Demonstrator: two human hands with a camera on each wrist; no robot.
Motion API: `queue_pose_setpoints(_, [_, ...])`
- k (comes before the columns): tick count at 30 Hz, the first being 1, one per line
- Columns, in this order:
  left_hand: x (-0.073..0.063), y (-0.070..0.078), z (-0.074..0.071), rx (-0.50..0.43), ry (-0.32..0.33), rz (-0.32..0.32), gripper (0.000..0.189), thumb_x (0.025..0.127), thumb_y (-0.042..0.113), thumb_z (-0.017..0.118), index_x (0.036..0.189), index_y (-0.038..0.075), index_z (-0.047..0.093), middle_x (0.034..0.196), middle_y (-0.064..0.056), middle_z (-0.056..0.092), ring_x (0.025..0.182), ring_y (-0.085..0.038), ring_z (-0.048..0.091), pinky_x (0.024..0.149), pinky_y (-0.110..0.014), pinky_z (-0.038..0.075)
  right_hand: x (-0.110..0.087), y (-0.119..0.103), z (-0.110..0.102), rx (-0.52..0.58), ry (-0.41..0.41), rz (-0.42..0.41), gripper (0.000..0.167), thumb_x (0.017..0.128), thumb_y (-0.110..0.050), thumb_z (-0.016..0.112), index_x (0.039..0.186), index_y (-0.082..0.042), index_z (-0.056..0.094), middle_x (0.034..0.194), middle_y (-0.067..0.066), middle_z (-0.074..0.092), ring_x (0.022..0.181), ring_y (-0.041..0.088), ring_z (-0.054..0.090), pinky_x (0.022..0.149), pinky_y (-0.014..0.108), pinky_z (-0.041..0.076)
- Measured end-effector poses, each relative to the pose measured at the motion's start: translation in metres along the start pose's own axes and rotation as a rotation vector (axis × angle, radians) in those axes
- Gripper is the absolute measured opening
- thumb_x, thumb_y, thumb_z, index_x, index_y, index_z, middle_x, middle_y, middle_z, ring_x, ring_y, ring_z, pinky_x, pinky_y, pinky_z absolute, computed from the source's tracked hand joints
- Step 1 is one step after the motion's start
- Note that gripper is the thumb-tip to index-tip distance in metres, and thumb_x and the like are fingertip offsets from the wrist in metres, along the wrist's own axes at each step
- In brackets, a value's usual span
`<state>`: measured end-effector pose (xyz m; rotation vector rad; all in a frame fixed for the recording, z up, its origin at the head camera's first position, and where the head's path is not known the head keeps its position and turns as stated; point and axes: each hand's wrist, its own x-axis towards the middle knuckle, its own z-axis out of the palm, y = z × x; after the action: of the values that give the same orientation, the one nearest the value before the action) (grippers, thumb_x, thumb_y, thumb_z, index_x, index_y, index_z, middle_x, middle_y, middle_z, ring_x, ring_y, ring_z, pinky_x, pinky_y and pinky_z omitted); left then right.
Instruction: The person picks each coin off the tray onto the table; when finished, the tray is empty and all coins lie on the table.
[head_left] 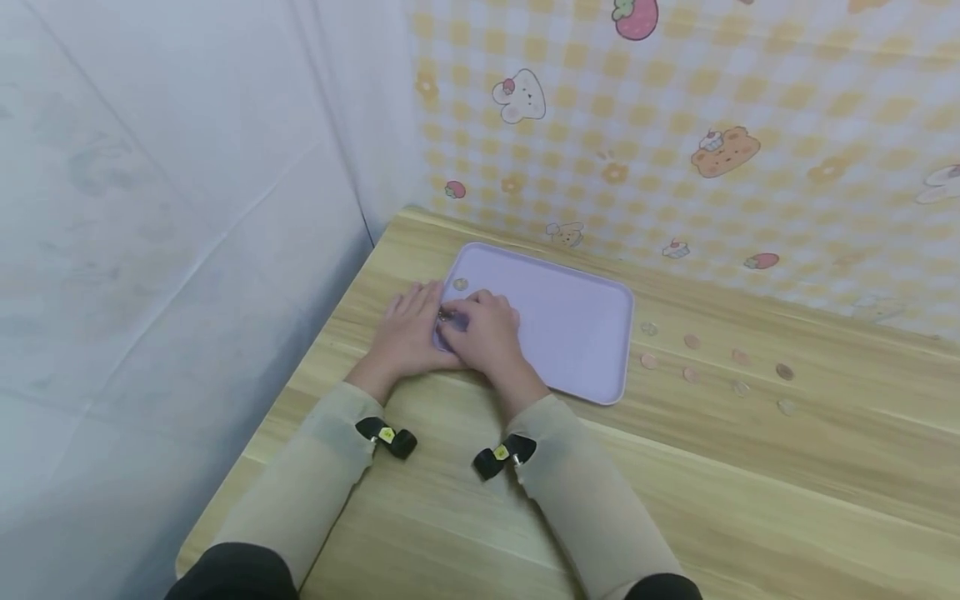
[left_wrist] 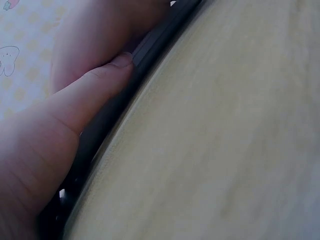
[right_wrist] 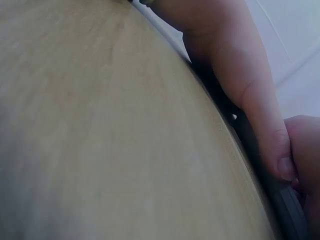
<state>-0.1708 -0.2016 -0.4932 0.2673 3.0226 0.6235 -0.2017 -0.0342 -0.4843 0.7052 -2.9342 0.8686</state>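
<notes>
A pale lilac tray lies on the wooden table. My left hand rests along the tray's left edge with its fingers straight; in the left wrist view its thumb reaches toward the other hand. Over the tray's left end, my right hand has curled fingers and pinches a small shiny coin, mostly hidden by the fingers. The right wrist view shows that hand's thumb bent down close to the left hand. One coin lies flat in the tray's upper left corner.
Right of the tray, several coins lie in two rows on the table, some coppery, some silvery. A yellow checked cloth hangs behind the table. A white sheet hangs at the left, beside the table's left edge.
</notes>
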Motion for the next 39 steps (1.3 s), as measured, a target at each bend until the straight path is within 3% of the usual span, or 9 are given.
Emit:
queue_pose_setpoints(12, [-0.0009,0.0008,0.002,-0.006,-0.002,-0.021,0.145,0.072,0.082,0.079,0.171,0.002,0.009,0.178,-0.016,0.013,0.164,-0.036,0.003,0.131,-0.055,0.0,0.0017,-0.0006,0.0013,0.02,-0.002,0.033,0.023,0.093,-0.042,0.08,0.113,-0.031,0.084,0.123,0.0,0.066,0.117,0.027,0.056,0.105,0.053,0.041])
queue_pose_setpoints(23, [-0.0034,0.004,0.0013,-0.023,0.013,-0.018,0.143,0.073,0.082,0.077,0.171,0.002,0.011,0.178,-0.016,0.014,0.164,-0.036,0.004,0.131,-0.056,0.0,0.0047,0.0004,0.0021,-0.004,0.006,0.054,0.041,0.095,-0.041,0.078,0.133,-0.028,0.077,0.126,0.003,0.068,0.118,0.027,0.057,0.106,0.053,0.042])
queue_pose_setpoints(30, [-0.0043,0.0025,0.0031,-0.024,0.021,-0.022,0.143,0.072,0.082,0.077,0.171,0.002,0.011,0.178,-0.015,0.015,0.164,-0.035,0.004,0.131,-0.055,0.0,0.0055,0.0,0.0027,-0.01,-0.019,0.053,0.029,0.096,-0.042,0.078,0.122,-0.031,0.082,0.122,0.001,0.066,0.117,0.026,0.056,0.105,0.053,0.042])
queue_pose_setpoints(39, [-0.0039,0.004,0.0043,-0.015,0.018,-0.023,0.143,0.072,0.082,0.078,0.171,0.003,0.011,0.178,-0.015,0.015,0.164,-0.035,0.004,0.131,-0.055,0.001,0.0046,0.0006,-0.0018,0.029,-0.075,0.068,0.025,0.092,-0.042,0.082,0.112,-0.027,0.081,0.131,0.002,0.064,0.125,0.03,0.052,0.109,0.055,0.037])
